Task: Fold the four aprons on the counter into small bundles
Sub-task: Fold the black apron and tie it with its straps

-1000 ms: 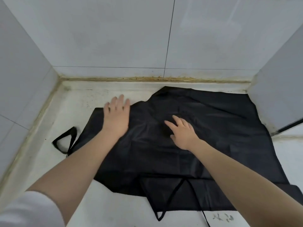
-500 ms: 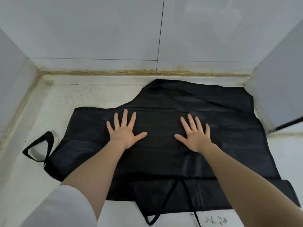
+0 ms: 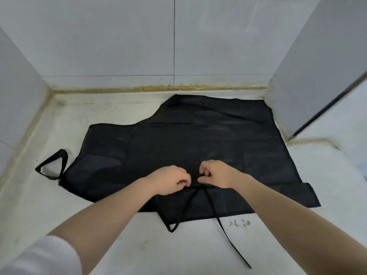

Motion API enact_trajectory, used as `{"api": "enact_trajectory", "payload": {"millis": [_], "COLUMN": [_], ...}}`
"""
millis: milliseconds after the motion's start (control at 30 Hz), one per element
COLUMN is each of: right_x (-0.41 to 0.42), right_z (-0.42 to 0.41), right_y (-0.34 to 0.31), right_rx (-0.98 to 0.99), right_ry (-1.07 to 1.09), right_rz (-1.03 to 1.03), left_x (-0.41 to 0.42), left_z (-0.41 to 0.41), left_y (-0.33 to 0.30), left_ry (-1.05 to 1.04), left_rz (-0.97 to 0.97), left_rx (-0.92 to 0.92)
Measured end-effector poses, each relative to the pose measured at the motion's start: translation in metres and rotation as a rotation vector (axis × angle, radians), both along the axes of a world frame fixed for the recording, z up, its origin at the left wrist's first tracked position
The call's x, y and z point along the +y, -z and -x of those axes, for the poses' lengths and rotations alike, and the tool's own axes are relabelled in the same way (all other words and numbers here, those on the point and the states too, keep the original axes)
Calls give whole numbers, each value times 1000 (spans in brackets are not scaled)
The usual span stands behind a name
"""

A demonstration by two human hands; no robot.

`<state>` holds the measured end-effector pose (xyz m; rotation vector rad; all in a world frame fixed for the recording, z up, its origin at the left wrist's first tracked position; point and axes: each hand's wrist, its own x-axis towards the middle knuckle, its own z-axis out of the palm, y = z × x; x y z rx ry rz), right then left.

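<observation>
Right, nearest the camera the waist ties (image 3: 224,229) are being trailed loose over the white counter (image 3: 129,245), one looped, one running long toward the near edge. They are best gathered onto the cloth before any fold is made, it is judged, or they will be left dangling out of the bundle.

Just beyond them, both hands are being worked side by side at the near edge of the top layer, where the ties meet. The left hand (image 3: 170,180) is being held with fingers curled under, apparently pinching the fabric there; the right hand (image 3: 216,176) is being held the same way, thumb and forefinger closed at the cloth edge. Whether cloth or tie is being caught cannot be told for certain. An even lift from both pinches is being called for, so the fold is kept square.

Farther out, the black apron (image 3: 178,143) is being kept spread flat across the counter, its neck loop (image 3: 52,165) lying off to the left, its far edge nearly touching the tiled wall (image 3: 119,46). No finished bundles are being shown.
</observation>
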<state>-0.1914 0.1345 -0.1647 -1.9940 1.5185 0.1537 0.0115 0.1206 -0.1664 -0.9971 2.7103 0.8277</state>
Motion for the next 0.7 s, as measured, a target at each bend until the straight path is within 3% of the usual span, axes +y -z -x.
{"api": "enact_trajectory", "payload": {"millis": [100,233,400,500,567,633,700], "right_x": [21,38,40,25,10,-2,-3], "right_z": [-8,-15,-10,0,5,2,-9], "right_y": [5,10,-13,-37,-52,-63,-71], "right_rx": [-26,98,309,356,154,-196,-481], "right_ry": [-73,-87,102,309,486,609,542], "right_rz": [-98,9,158,234,252,253,256], "left_x": [7,32,61,64,63,62,62], "left_z": [-10,-25,-37,-39,-37,-33,-29], "left_y": [5,7,17,25,31,36,36], "left_ry": [-16,-8,82,40,-22,-122,-316], "left_rz": [-30,-80,-14,-11,-29,-35,-136], "left_rx": [-100,-126,-249,-230,-160,-51,61]}}
